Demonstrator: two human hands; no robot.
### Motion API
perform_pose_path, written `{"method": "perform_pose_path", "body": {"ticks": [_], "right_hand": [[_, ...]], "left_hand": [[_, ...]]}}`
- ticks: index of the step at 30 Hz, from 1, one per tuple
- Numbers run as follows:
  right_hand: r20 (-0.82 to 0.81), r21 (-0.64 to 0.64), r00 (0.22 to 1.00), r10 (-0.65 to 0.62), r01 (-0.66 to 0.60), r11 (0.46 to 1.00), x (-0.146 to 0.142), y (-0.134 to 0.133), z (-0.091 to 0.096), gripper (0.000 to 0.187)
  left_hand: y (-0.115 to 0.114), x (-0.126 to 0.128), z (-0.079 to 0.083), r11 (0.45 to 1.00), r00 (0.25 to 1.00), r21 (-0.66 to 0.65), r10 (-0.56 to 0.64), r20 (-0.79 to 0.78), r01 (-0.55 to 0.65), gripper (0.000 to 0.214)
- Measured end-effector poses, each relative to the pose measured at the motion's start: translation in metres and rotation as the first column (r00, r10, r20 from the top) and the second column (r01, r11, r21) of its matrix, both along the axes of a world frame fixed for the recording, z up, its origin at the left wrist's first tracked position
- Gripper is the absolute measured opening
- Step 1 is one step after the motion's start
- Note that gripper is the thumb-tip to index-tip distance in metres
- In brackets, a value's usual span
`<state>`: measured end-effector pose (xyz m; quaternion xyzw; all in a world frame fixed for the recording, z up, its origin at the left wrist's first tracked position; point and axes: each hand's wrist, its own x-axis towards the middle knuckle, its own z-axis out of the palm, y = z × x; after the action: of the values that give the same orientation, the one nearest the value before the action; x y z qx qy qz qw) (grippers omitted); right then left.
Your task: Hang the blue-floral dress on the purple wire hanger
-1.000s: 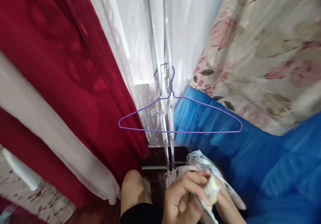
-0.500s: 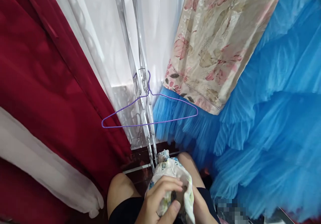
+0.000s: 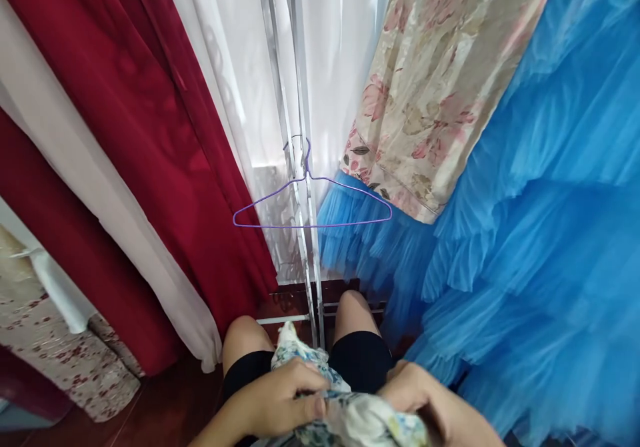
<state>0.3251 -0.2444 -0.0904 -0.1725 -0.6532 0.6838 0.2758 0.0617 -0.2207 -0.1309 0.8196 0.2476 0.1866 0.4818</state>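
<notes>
A bunched white cloth with a blue and green floral print (image 3: 345,413) lies over my lap, its garment type not clear. My left hand (image 3: 290,397) grips it from the left, thumb pressed against the fabric. On the other side my right hand (image 3: 407,390) is curled at the cloth's right part, fingers bent and partly hidden. Above my knees a purple wire hanger (image 3: 313,225) hangs bare by its hook from a white metal rack (image 3: 303,233).
Red drapes (image 3: 165,140) and a pale curtain strip (image 3: 150,253) hang at left, with a flower-patterned cloth (image 3: 60,367) beyond. On the right are a floral panel (image 3: 425,107) and blue ruffled tulle (image 3: 545,247). White fabric (image 3: 335,53) hangs behind the rack.
My hands have moved apart and lower, the right one shifting right, with the cloth spread between them. The view has swung left, so more of the left-hand drapes shows.
</notes>
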Motion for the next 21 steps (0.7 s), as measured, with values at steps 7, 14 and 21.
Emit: {"method": "perform_pose_path", "body": {"ticks": [7, 14, 21], "right_hand": [[-0.033, 0.321, 0.872, -0.488, 0.472, 0.821, 0.084, 0.037, 0.039, 0.036], [0.041, 0.13, 0.696, -0.717, 0.708, 0.694, 0.114, 0.175, 0.074, 0.02], [-0.028, -0.002, 0.671, -0.741, 0.741, 0.672, 0.07, 0.267, 0.086, 0.016]], "left_hand": [[0.043, -0.05, 0.053, 0.911, 0.958, 0.298, 0.281, 0.055, -0.284, 0.022], [0.044, -0.043, 0.105, 0.916, 0.898, -0.01, 0.396, 0.191, -0.401, 0.012], [0.037, 0.02, 0.12, 0.925, 0.852, -0.267, 0.358, 0.381, -0.269, 0.025]]}}
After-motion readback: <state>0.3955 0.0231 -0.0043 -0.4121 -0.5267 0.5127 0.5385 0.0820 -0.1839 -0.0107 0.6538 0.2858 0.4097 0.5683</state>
